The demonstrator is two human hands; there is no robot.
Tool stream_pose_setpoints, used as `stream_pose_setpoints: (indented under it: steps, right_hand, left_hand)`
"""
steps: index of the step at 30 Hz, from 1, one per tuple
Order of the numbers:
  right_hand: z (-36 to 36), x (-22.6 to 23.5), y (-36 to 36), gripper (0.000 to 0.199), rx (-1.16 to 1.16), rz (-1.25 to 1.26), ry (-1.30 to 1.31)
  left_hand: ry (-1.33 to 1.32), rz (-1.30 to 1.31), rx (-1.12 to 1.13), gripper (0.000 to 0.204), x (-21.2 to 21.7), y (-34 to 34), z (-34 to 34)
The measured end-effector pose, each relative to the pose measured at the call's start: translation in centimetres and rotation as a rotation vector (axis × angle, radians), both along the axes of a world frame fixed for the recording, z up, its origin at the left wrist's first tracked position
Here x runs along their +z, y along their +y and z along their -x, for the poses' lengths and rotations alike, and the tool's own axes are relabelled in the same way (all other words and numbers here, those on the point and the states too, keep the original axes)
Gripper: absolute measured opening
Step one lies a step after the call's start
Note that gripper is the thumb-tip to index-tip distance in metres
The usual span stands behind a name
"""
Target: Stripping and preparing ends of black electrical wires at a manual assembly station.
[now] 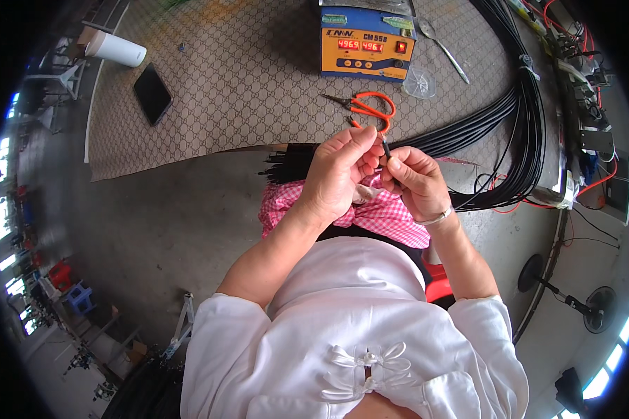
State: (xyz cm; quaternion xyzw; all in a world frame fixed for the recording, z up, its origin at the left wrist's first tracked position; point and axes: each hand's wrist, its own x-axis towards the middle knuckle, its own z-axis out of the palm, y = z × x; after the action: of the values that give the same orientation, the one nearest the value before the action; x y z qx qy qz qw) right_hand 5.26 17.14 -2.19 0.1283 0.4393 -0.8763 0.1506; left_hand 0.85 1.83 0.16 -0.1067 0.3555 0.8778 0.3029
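My left hand (339, 171) and my right hand (421, 185) meet at the table's front edge, above my lap. Between them is the end of a thin black cable (387, 148). The right thumb and fingers pinch its black jacket, while the left thumb and forefinger close on its tip. Fine detail at that tip is too small to tell. Just beyond the fingertips lies a pair of scissors (373, 106) with orange handles, blades toward the left. A large bundle of black cables (500, 115) curves along the table's right side, its cut ends (286, 165) showing behind my left hand.
A blue-and-yellow box with a lit red display (367, 45) stands at the back. Beside it are a clear round dish (419, 83) and a metal spoon (446, 50). Left on the patterned tabletop (237, 84) lie a phone (153, 94) and white tumbler (116, 49). Pink checked cloth (286, 202) covers my lap.
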Motion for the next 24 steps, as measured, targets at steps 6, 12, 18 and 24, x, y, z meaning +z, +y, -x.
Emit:
stream_pose_setpoints:
  steps: [6,12,18,24]
  right_hand:
    - [-0.06,0.35,-0.34,0.008,-0.041,-0.067,0.027]
    - [-0.10,0.16,-0.50,0.009,-0.053,-0.085,0.045]
    - [-0.10,0.12,-0.50,0.008,-0.050,-0.073,0.049]
    - [-0.13,0.22,-0.55,0.008,-0.056,-0.086,0.051]
  left_hand:
    - [-0.027,0.010,-0.006,0.013,0.10,-0.16,0.15]
    - [-0.030,0.027,-0.004,0.011,0.13,-0.20,0.06]
    - [-0.036,0.007,-0.016,0.011,-0.02,-0.38,0.07]
    - [-0.063,-0.002,-0.016,0.011,0.04,-0.43,0.14]
